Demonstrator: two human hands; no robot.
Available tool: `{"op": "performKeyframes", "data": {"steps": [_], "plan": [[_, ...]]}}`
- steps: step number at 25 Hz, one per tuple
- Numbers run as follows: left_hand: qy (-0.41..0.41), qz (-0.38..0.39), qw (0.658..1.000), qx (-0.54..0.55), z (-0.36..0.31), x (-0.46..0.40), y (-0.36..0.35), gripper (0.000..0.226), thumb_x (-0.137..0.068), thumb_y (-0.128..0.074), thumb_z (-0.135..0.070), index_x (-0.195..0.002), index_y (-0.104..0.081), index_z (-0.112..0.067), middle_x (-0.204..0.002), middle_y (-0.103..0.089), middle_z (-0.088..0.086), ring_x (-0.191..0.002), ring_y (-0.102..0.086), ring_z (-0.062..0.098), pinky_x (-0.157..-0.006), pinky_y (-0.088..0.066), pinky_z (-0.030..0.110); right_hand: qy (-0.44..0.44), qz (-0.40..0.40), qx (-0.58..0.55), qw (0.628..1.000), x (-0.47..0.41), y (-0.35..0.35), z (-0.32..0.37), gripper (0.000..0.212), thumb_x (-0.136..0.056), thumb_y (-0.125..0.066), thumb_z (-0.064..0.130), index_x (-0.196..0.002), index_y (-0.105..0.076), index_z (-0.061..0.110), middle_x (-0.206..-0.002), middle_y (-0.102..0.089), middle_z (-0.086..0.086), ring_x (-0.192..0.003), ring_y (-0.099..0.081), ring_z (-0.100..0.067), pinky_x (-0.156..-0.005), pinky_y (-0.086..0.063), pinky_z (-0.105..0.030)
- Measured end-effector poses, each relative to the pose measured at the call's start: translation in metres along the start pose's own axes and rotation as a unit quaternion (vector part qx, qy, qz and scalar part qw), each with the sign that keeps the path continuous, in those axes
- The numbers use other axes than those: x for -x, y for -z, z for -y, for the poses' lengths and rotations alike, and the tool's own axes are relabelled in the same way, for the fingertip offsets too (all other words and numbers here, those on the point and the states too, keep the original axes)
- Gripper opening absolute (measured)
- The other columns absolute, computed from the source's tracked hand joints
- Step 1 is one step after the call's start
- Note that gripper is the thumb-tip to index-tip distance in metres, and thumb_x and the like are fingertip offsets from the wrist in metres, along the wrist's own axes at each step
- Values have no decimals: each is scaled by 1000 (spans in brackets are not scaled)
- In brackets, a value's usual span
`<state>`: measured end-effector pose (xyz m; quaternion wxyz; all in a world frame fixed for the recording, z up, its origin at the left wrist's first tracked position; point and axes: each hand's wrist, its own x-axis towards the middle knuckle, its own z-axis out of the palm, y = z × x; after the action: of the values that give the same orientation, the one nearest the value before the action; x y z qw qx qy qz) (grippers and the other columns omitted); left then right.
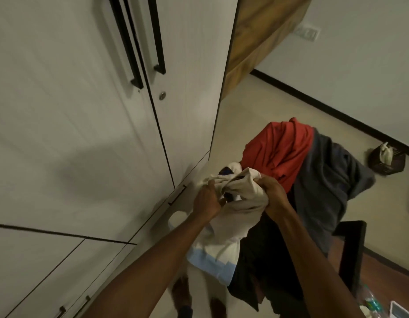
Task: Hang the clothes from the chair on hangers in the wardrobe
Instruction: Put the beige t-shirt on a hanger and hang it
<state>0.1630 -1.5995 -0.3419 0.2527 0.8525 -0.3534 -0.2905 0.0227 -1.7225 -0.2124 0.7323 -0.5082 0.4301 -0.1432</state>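
A bunched white garment [242, 203] with a dark print hangs between my two hands at the centre. My left hand [207, 200] grips its left side and my right hand [273, 193] grips its right side. Behind it stands the chair [350, 246], piled with a red garment [279, 150], a dark grey garment [327, 180] and a black garment [268, 260]. The white wardrobe [84, 111] fills the left, its doors closed, with black bar handles [134, 56] and a keyhole. No hanger is in view.
Drawers with small black pulls [177, 195] run along the wardrobe's base. A dark tissue box [387, 160] sits on the floor by the right wall. A wooden panel [263, 35] leans past the wardrobe. A bottle and clutter [371, 301] lie at bottom right.
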Motion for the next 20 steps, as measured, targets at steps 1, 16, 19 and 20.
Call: {"op": "performKeyframes", "data": {"steps": [1, 16, 19, 20], "plan": [[-6, 9, 1000, -20, 3, -6, -7, 81, -71, -66, -67, -140, -42, -33, -125, -59, 0, -110, -61, 24, -87, -56, 41, 12, 36, -6, 999, 9, 3, 15, 40, -95, -42, -1, -82, -78, 10, -76, -76, -7, -67, -72, -15, -60, -57, -24], [61, -293, 925, 235, -5, 254, 164, 39, -96, -57, -48, -76, -71, -18, -79, -72, -2, -74, -65, 14, -68, -47, 31, 24, 246, 5, 969, 142, -36, 68, 23, -94, -53, 12, -99, -75, 5, -83, -73, -13, -71, -69, -25, -64, -57, -32], [51, -347, 893, 283, 12, 323, 187, 56, -94, -63, -55, -58, -48, -14, -59, -50, -3, -57, -48, 10, -57, -31, 28, 57, 294, 48, 953, 177, -83, 70, 29, -93, -54, 13, -111, -73, 0, -90, -72, -15, -77, -66, -28, -67, -53, -33], [48, -354, 888, 290, 21, 349, 192, 62, -92, -64, -59, -59, -47, -9, -59, -47, 0, -57, -47, 11, -58, -29, 28, 66, 308, 61, 947, 189, -98, 68, 30, -92, -53, 12, -110, -75, 3, -91, -73, -15, -77, -67, -27, -68, -53, -33]]}}
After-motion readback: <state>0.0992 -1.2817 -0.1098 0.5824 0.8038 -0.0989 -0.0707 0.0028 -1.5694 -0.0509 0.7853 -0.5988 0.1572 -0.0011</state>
